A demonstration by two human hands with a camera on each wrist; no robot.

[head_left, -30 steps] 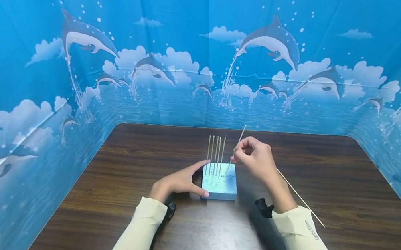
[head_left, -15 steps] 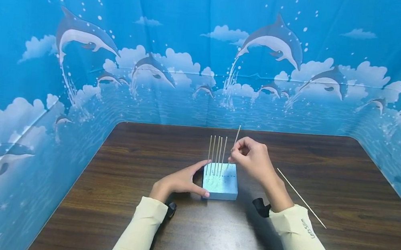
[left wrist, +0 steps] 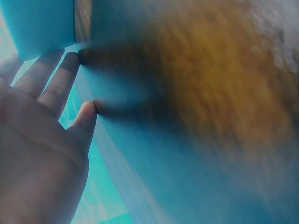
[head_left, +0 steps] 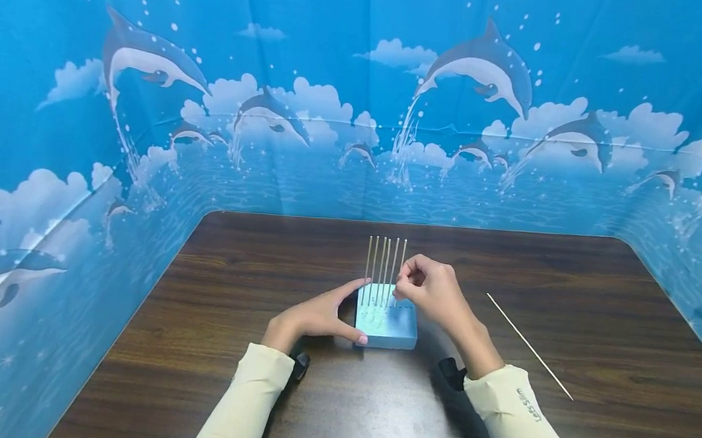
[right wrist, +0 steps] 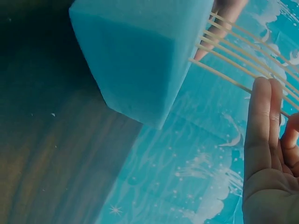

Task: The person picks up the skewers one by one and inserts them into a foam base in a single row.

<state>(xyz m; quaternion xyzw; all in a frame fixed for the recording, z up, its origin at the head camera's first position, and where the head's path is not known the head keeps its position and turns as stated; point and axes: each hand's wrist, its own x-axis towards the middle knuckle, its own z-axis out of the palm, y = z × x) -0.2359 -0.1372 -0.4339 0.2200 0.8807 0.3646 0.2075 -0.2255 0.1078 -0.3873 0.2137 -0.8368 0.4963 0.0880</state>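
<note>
A light-blue foam block [head_left: 387,330] with rows of small holes in its top sits on the table. Several thin wooden sticks [head_left: 381,264] stand upright in a row along its left half. My left hand [head_left: 316,312] holds the block at its left side, thumb at the front corner and fingers at the back. My right hand [head_left: 436,291] pinches the rightmost stick [right wrist: 219,74] of the row between thumb and index finger. That stick stands upright with its lower end at the block's top. In the right wrist view the other fingers extend beside it.
One loose wooden stick [head_left: 529,345] lies slantwise on the dark wood table [head_left: 245,258], right of my right hand. A blue curtain [head_left: 305,172] printed with dolphins hangs along the back and sides of the table.
My right hand has moved left and down with its stick, which went from tilted to upright in line with the others. My left hand has stayed on the foam block.
</note>
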